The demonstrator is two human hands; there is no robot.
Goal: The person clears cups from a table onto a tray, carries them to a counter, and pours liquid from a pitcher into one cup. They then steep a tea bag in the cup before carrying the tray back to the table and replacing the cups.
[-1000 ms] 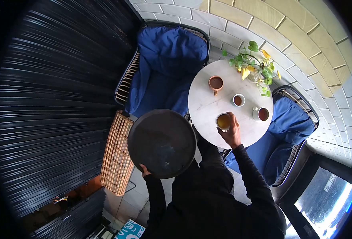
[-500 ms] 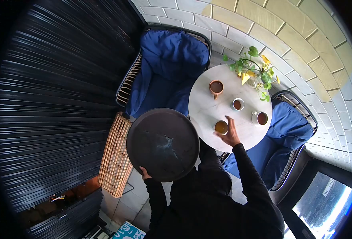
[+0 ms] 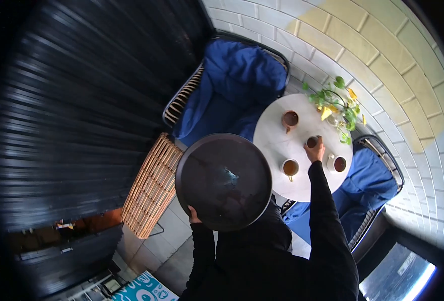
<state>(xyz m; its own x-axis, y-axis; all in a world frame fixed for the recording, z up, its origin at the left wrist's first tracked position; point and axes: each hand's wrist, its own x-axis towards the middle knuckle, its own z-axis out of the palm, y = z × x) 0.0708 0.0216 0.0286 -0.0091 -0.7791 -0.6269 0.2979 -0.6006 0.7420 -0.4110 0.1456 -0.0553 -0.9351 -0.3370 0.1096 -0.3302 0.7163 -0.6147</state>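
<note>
So, going left to right around the round table, the ribbed black panelling is filling the far left side, and a wicker piece is standing between it and the tray. Down below and left of the table, a teal patterned thing is poking into view. The left hand is gripping the lower left rim of a big dark round tray, which is sitting just left of the table, nothing on it but some pale smudges. A chair with blue cushions is standing up and left of the table. On the tabletop, a white mug of amber drink is resting towards the near left, handle pointing down at the near edge, and a brown mug is sitting towards the far left. The right hand is grasping a small cup around its sides, right of the table's middle; can't tell if it's touching the surface. A leafy plant is spilling over the far right edge, and a white mug of dark drink is sitting near the right edge. Another blue-cushioned chair is standing just right of the table, with a brick wall curving behind.
</note>
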